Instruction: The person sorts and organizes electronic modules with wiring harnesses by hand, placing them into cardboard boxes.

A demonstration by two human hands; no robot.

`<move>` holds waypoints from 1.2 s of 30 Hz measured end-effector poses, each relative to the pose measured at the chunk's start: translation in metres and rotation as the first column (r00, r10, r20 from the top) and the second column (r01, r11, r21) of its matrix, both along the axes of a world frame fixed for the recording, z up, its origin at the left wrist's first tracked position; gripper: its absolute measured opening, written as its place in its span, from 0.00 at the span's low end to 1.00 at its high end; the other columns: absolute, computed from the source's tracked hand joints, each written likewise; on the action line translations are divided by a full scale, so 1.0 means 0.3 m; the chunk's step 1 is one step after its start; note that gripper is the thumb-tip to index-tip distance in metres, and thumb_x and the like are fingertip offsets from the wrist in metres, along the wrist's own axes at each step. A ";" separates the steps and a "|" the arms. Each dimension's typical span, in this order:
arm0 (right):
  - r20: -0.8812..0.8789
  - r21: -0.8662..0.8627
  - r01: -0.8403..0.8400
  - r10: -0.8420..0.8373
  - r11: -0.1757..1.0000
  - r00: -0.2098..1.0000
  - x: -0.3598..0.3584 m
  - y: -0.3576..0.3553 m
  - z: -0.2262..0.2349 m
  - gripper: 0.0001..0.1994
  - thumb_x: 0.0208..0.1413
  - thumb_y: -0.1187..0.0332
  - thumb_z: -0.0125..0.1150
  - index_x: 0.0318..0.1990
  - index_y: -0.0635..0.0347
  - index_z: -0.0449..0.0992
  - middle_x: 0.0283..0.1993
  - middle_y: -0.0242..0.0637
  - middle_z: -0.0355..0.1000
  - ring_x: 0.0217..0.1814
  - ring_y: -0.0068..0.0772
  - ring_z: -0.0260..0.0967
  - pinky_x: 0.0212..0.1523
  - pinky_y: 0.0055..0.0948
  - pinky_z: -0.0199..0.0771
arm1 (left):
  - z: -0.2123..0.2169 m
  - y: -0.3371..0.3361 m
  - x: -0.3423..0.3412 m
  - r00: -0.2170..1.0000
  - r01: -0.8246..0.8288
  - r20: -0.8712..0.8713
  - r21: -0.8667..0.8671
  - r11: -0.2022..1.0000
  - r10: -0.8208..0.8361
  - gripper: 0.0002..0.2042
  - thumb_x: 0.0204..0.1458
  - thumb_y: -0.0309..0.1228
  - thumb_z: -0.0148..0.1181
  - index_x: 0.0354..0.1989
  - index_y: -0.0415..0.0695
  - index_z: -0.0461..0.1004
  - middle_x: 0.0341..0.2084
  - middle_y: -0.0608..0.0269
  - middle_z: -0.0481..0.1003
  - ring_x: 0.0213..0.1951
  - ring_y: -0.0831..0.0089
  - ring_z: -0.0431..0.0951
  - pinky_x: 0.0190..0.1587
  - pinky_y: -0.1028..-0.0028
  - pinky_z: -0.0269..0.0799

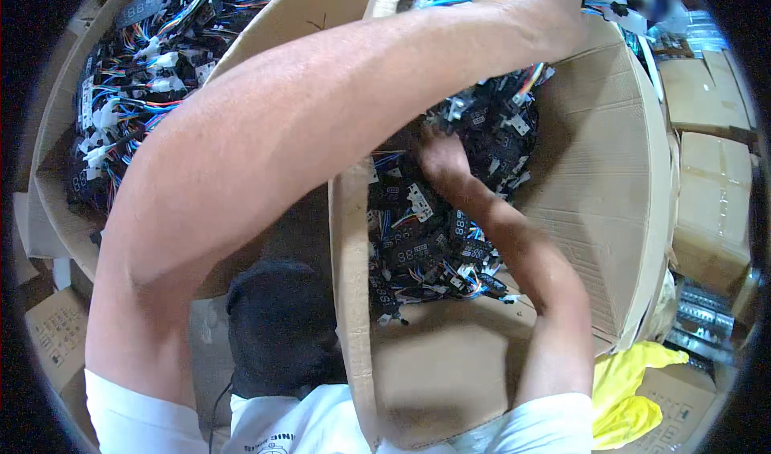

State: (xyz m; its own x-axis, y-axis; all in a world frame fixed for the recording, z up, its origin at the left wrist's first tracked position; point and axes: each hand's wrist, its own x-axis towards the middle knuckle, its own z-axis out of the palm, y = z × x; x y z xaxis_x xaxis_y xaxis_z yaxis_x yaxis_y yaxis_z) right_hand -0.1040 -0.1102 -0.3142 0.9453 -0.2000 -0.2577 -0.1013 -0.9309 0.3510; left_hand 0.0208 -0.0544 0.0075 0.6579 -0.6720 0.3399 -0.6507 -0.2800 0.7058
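My left arm reaches across from the lower left to the top right. The left hand [534, 8] is at the upper edge, with its fingers out of sight. Next to it are white connectors [618, 0] with coloured wires; whether the hand holds them is not visible. My right hand [446, 161] is down inside a large cardboard box [594, 197], among black digital display modules [414, 249] with wires and white plugs. Its fingers look curled in the dark pile, and what they grip cannot be made out. A bundle of wired parts [462, 104] lies just beyond the fingers.
A second box at the left holds many more wired display modules [165, 80]. A cardboard wall [351, 293] stands between the boxes. Taped cartons [711, 205] stand at the right. A yellow plastic bag [630, 398] lies at the lower right, and a black object [281, 325] at the lower left.
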 end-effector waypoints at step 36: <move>-0.128 0.461 0.693 -0.731 0.554 0.670 -0.167 -0.164 1.063 0.14 0.58 0.71 0.66 0.50 0.64 0.76 0.39 0.42 0.77 0.44 0.32 0.74 0.48 0.37 0.75 | -0.176 -0.052 0.143 0.816 0.573 0.031 -0.176 0.801 -0.577 0.14 0.50 0.36 0.70 0.42 0.42 0.84 0.35 0.45 0.83 0.40 0.51 0.84 0.48 0.59 0.79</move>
